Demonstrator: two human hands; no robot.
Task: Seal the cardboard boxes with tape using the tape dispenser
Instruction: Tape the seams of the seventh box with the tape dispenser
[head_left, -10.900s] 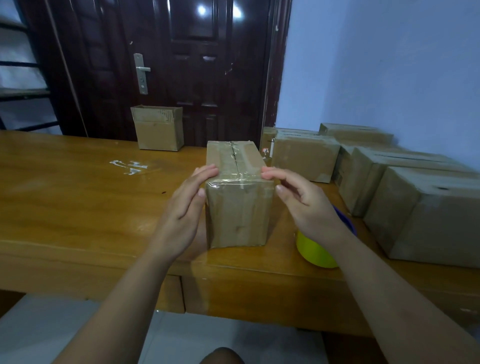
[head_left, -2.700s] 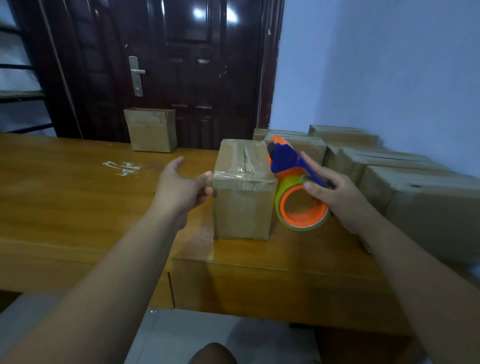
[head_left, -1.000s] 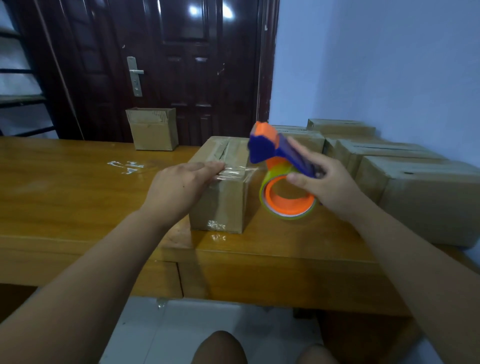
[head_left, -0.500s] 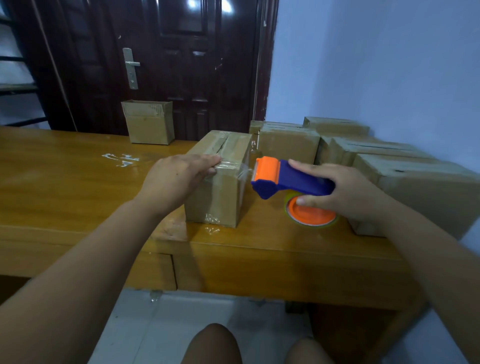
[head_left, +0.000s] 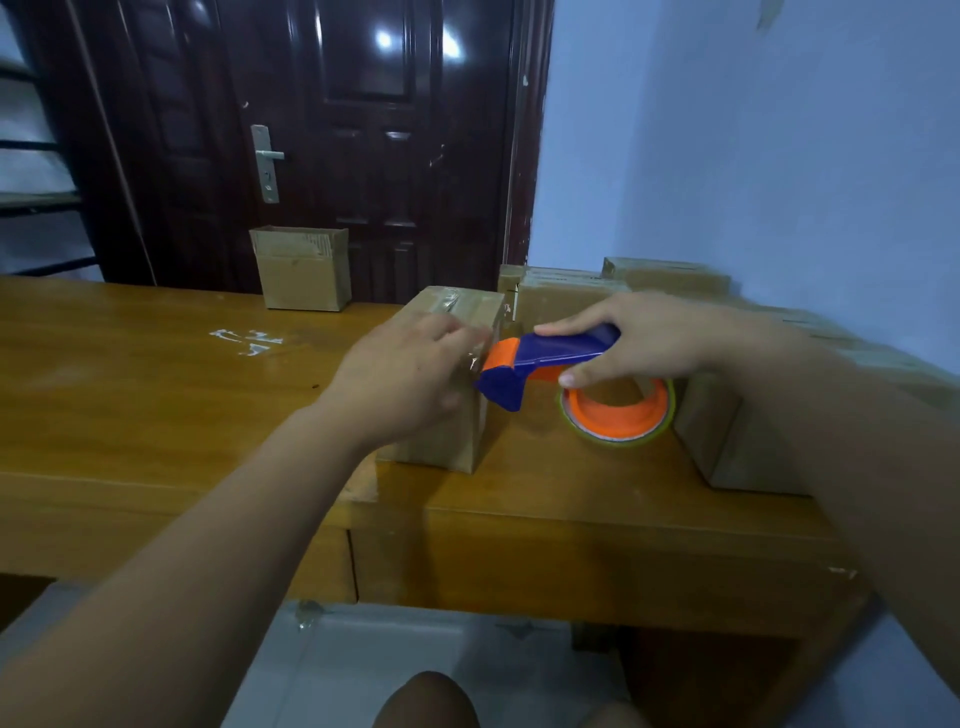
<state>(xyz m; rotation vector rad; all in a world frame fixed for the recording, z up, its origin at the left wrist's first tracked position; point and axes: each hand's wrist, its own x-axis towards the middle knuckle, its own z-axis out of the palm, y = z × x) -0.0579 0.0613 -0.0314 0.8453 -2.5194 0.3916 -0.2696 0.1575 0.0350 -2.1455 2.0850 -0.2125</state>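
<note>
A small cardboard box (head_left: 457, 312) stands near the front edge of the wooden table (head_left: 156, 395), with clear tape across its top. My left hand (head_left: 400, 379) rests on the box's near top edge, its fingers lying over the tape. My right hand (head_left: 644, 340) grips the blue and orange tape dispenser (head_left: 550, 364) by its handle. The dispenser's blue head touches the box's right side. Its orange tape roll (head_left: 618, 410) hangs just to the right, above the table.
Several closed cardboard boxes (head_left: 571, 296) line the right side of the table along the blue wall. An open-topped box (head_left: 301, 270) stands at the back before the dark door (head_left: 332, 130). White tape scraps (head_left: 247, 340) lie on the tabletop.
My right hand has swung the dispenser down from above the box to its right side. My left hand has stayed on the box's top edge. The view has drifted a little.
</note>
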